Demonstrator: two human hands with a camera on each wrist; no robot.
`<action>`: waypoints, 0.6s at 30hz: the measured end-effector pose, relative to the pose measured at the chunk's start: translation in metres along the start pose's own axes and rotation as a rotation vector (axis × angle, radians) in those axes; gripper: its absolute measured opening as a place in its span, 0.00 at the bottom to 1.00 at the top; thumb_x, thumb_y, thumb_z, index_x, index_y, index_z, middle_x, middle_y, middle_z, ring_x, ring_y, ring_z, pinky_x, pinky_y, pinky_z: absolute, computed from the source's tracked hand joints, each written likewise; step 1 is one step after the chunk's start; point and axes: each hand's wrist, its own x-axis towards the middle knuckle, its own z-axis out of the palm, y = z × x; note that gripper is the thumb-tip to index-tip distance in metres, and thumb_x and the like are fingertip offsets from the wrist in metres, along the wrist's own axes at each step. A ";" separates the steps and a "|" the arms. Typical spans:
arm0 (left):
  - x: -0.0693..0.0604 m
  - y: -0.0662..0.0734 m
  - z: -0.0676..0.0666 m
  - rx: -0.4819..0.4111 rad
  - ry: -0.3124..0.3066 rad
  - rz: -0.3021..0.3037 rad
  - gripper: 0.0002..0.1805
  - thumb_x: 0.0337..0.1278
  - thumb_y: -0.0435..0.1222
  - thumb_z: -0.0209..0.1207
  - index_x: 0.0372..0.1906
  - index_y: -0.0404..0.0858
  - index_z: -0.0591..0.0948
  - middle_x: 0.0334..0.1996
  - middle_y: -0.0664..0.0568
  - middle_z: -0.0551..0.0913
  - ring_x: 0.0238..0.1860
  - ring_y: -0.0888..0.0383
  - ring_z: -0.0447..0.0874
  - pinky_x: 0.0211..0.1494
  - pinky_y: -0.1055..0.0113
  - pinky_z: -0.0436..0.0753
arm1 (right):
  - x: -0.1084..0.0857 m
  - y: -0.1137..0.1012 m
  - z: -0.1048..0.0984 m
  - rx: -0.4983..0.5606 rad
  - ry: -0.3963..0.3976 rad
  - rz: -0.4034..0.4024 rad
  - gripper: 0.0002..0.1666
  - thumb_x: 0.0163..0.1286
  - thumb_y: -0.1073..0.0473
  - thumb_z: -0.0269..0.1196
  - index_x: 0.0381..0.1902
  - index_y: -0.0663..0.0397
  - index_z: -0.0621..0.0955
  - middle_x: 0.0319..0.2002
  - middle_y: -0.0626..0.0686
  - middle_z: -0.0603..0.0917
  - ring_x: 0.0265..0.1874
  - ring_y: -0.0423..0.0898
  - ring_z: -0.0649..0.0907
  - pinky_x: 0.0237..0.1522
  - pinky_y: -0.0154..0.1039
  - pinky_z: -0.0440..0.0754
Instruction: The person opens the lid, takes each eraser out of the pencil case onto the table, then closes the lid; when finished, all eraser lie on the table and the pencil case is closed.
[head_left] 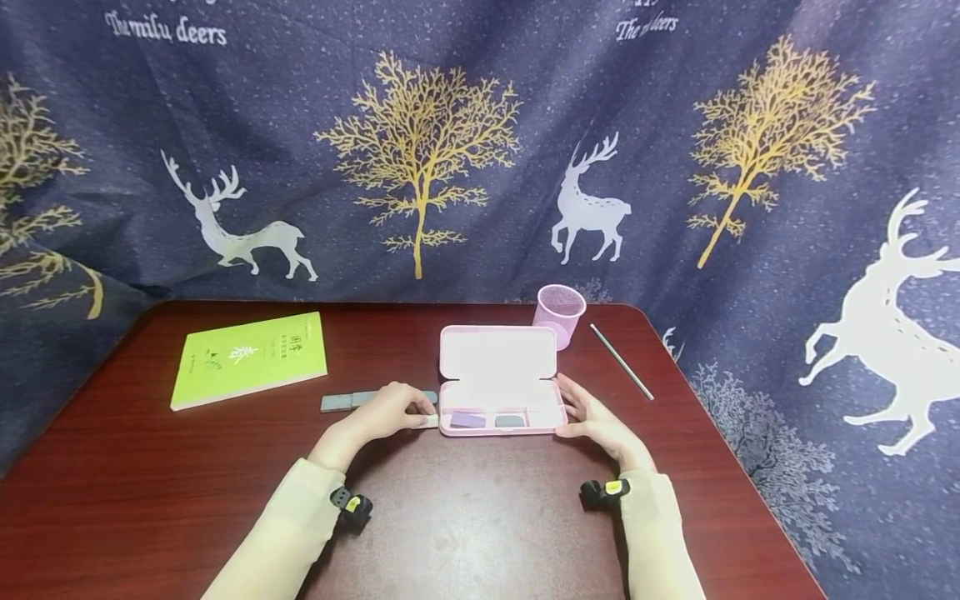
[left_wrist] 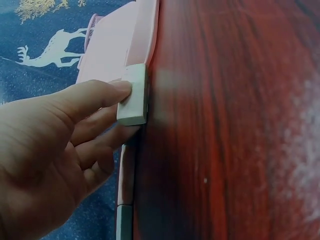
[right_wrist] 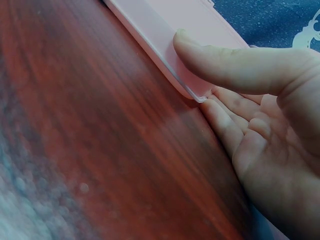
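A pink pencil case (head_left: 503,393) lies with its lid raised, a purple block (head_left: 468,420) and a grey-green piece (head_left: 510,421) in its front compartment. My left hand (head_left: 390,412) pinches a whitish eraser (left_wrist: 133,97) between thumb and fingers, just beside the case's left edge. A grey-green strip (head_left: 341,402) lies on the table behind that hand. My right hand (head_left: 596,418) is at the case's right end; in the right wrist view its thumb lies over the case's edge and its fingers rest against the side.
At the back left lies a green book (head_left: 251,360). Behind the case's right corner stands a pink mesh pen cup (head_left: 559,317), with a thin green pencil (head_left: 622,362) to its right. A patterned dark blue cloth (head_left: 480,167) hangs behind the table.
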 end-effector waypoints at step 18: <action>0.000 0.000 0.000 0.018 0.019 -0.031 0.09 0.49 0.27 0.67 0.38 0.38 0.88 0.30 0.54 0.87 0.30 0.65 0.80 0.35 0.71 0.80 | 0.001 0.000 0.000 0.004 0.007 0.011 0.59 0.57 0.71 0.67 0.77 0.63 0.44 0.77 0.68 0.44 0.74 0.69 0.53 0.60 0.22 0.70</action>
